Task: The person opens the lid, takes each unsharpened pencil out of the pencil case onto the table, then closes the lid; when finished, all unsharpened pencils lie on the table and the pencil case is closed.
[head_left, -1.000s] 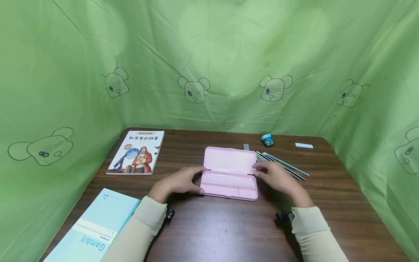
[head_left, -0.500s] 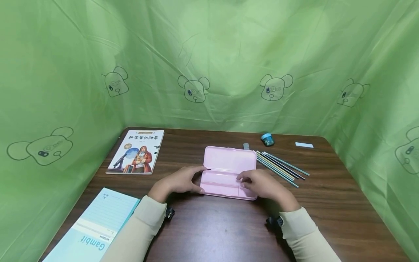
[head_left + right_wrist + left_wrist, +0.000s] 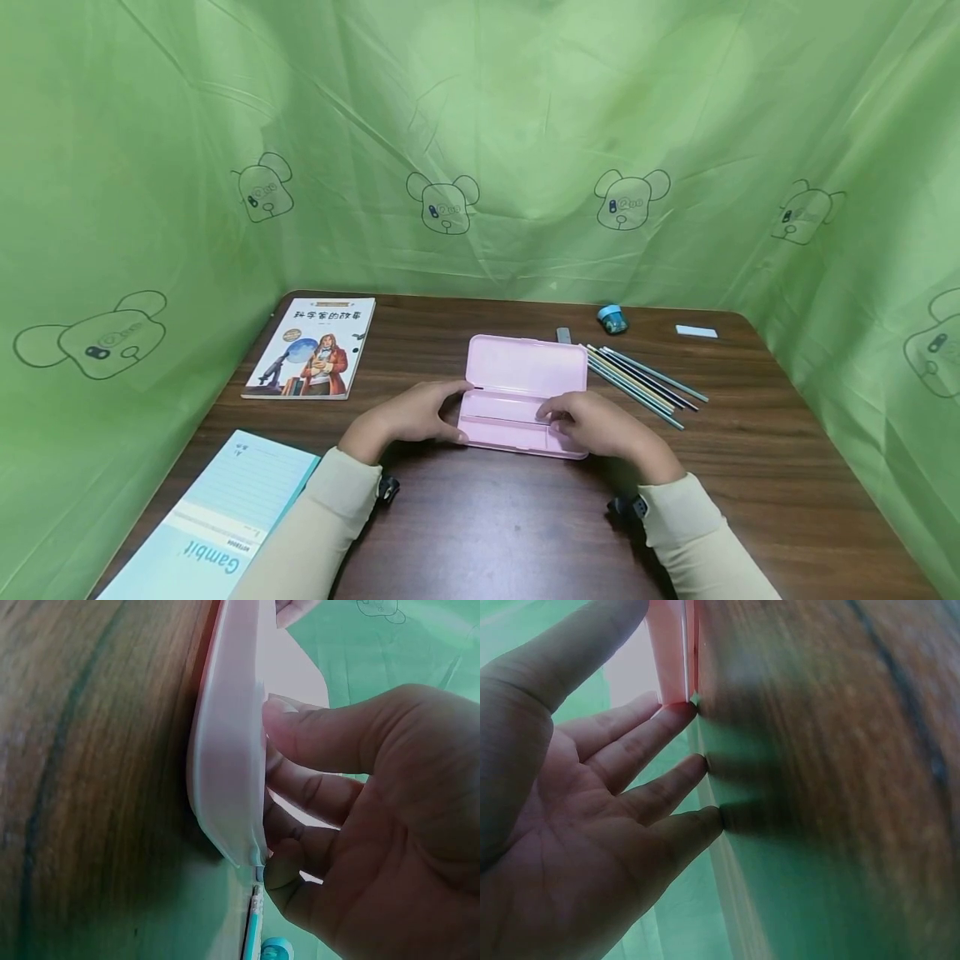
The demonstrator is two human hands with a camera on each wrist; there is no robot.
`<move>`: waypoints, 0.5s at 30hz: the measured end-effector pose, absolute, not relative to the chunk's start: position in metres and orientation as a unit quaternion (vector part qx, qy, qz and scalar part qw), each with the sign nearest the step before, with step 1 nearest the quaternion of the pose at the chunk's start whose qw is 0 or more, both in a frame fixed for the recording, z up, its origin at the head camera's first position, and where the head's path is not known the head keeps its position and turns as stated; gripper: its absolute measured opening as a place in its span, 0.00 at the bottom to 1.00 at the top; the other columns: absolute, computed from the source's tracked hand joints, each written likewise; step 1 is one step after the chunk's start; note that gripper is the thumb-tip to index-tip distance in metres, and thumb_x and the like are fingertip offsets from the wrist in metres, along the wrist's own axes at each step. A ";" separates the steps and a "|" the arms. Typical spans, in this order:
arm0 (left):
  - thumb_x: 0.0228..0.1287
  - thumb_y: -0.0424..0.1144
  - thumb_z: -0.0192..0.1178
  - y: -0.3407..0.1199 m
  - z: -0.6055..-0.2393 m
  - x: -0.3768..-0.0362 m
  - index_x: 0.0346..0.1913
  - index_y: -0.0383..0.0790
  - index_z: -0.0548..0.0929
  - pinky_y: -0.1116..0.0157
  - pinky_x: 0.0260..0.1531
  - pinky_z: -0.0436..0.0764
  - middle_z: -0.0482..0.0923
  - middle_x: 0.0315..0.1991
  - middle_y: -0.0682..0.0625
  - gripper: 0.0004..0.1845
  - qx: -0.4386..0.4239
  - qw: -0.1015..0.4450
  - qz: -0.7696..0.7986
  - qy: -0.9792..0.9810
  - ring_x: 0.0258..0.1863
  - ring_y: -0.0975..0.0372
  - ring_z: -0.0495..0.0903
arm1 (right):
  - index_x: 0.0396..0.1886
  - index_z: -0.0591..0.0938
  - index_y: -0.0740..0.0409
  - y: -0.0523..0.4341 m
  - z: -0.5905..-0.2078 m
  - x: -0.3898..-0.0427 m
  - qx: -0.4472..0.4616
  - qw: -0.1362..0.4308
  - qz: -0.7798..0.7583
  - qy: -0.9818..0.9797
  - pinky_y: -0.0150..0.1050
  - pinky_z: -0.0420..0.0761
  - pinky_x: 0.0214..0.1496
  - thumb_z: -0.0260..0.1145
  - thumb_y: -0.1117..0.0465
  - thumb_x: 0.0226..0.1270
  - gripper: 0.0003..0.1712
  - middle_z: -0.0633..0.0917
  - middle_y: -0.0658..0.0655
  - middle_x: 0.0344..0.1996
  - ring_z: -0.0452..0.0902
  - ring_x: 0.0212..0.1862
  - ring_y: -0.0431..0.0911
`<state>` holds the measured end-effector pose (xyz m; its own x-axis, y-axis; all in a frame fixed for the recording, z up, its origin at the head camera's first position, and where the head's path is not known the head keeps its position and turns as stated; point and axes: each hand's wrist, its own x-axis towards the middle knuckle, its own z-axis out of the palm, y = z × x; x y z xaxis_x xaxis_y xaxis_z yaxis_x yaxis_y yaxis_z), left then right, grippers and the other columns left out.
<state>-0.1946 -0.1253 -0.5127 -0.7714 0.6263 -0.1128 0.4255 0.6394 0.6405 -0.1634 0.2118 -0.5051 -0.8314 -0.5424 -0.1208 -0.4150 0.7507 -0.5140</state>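
Head view: a green cloth backdrop [image 3: 480,142] printed with bear faces is hung behind and to both sides of a dark wooden table [image 3: 525,533]. At the near left corner of the table a pale blue notebook [image 3: 217,525] is laid, and beyond it, toward the far left, a book [image 3: 313,347] with a picture cover is seen lying flat.

At the middle of the table a pink pencil case [image 3: 525,387] is found, opened out, with its lid laid back away from the person and its tray nearest them. The left end of the case is touched by the left hand [image 3: 408,417], whose fingers are held nearly straight; in the left wrist view the fingertips [image 3: 694,761] are seen against the table edge just beside the pink plastic, with nothing enclosed by them. The right part of the tray is covered by the right hand [image 3: 592,425]; in the right wrist view the tray rim is pinched between its thumb and curled fingers [image 3: 300,791].

Just to the right of the case a row of pencils [image 3: 645,387] is laid side by side, slanted. Beyond them, near the far edge, a white eraser [image 3: 696,332], a small blue sharpener [image 3: 612,318] and a small grey block [image 3: 563,335] are set well apart.
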 end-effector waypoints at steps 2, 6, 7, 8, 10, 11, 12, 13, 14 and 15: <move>0.62 0.45 0.85 -0.125 -0.512 -0.194 0.79 0.39 0.77 0.45 0.84 0.73 0.80 0.77 0.40 0.45 0.295 0.164 0.305 0.891 0.80 0.46 0.75 | 0.55 0.92 0.53 0.212 -0.506 -0.164 -0.264 0.139 -0.249 0.921 0.33 0.84 0.45 0.66 0.71 0.80 0.15 0.91 0.48 0.43 0.80 0.41 0.38; 0.62 0.45 0.85 -0.125 -0.512 -0.194 0.80 0.38 0.76 0.45 0.84 0.72 0.80 0.77 0.39 0.45 0.294 0.166 0.304 0.891 0.80 0.46 0.75 | 0.55 0.92 0.53 0.214 -0.506 -0.164 -0.268 0.150 -0.262 0.915 0.32 0.83 0.42 0.66 0.71 0.80 0.15 0.91 0.48 0.43 0.79 0.39 0.38; 0.62 0.45 0.85 -0.125 -0.512 -0.194 0.80 0.38 0.76 0.45 0.84 0.72 0.80 0.77 0.39 0.45 0.294 0.166 0.303 0.891 0.80 0.46 0.75 | 0.55 0.92 0.53 0.214 -0.506 -0.165 -0.269 0.150 -0.263 0.914 0.32 0.82 0.42 0.66 0.72 0.80 0.15 0.91 0.49 0.43 0.79 0.39 0.38; 0.62 0.45 0.85 -0.125 -0.512 -0.194 0.80 0.38 0.76 0.45 0.84 0.73 0.80 0.77 0.39 0.45 0.295 0.165 0.302 0.891 0.80 0.46 0.75 | 0.56 0.92 0.53 0.214 -0.507 -0.165 -0.270 0.150 -0.264 0.914 0.32 0.82 0.42 0.66 0.72 0.80 0.15 0.91 0.49 0.43 0.79 0.39 0.38; 0.62 0.46 0.85 -0.125 -0.512 -0.194 0.79 0.38 0.77 0.45 0.84 0.73 0.80 0.76 0.39 0.45 0.298 0.164 0.301 0.891 0.80 0.46 0.75 | 0.56 0.92 0.53 0.215 -0.506 -0.165 -0.270 0.148 -0.268 0.913 0.33 0.83 0.42 0.66 0.73 0.79 0.16 0.91 0.49 0.44 0.80 0.40 0.38; 0.62 0.46 0.85 -0.125 -0.513 -0.194 0.79 0.38 0.77 0.45 0.84 0.73 0.80 0.77 0.40 0.45 0.297 0.165 0.301 0.891 0.80 0.46 0.75 | 0.56 0.92 0.54 0.215 -0.506 -0.165 -0.268 0.148 -0.271 0.912 0.33 0.83 0.42 0.66 0.73 0.79 0.17 0.92 0.50 0.44 0.80 0.40 0.39; 0.62 0.46 0.85 -0.125 -0.513 -0.195 0.79 0.38 0.76 0.45 0.84 0.73 0.80 0.77 0.40 0.45 0.297 0.166 0.301 0.891 0.80 0.46 0.75 | 0.56 0.92 0.54 0.215 -0.506 -0.165 -0.268 0.148 -0.275 0.912 0.33 0.83 0.42 0.65 0.74 0.79 0.17 0.92 0.50 0.44 0.80 0.41 0.39; 0.62 0.46 0.85 -0.124 -0.513 -0.195 0.79 0.39 0.76 0.45 0.84 0.72 0.80 0.77 0.40 0.45 0.296 0.167 0.301 0.891 0.80 0.46 0.75 | 0.56 0.92 0.54 0.216 -0.506 -0.165 -0.264 0.149 -0.278 0.911 0.33 0.83 0.42 0.65 0.74 0.79 0.17 0.92 0.50 0.45 0.80 0.41 0.39; 0.62 0.46 0.85 -0.124 -0.513 -0.195 0.79 0.38 0.76 0.46 0.84 0.72 0.79 0.77 0.40 0.45 0.296 0.168 0.302 0.891 0.81 0.47 0.75 | 0.56 0.92 0.54 0.216 -0.506 -0.165 -0.264 0.148 -0.281 0.911 0.33 0.83 0.43 0.65 0.74 0.78 0.18 0.92 0.50 0.45 0.81 0.42 0.39; 0.62 0.46 0.85 -0.124 -0.513 -0.195 0.80 0.39 0.76 0.46 0.84 0.72 0.79 0.77 0.40 0.45 0.294 0.170 0.302 0.891 0.81 0.47 0.75 | 0.56 0.92 0.55 0.217 -0.506 -0.165 -0.262 0.148 -0.286 0.910 0.33 0.84 0.43 0.66 0.74 0.78 0.17 0.92 0.51 0.45 0.81 0.42 0.40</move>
<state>-0.1946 -0.1242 -0.5132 -0.7697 0.6261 -0.1248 0.4208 0.6446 0.6384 -0.1653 0.2170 -0.5061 -0.8191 -0.5609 -0.1203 -0.3909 0.6993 -0.5985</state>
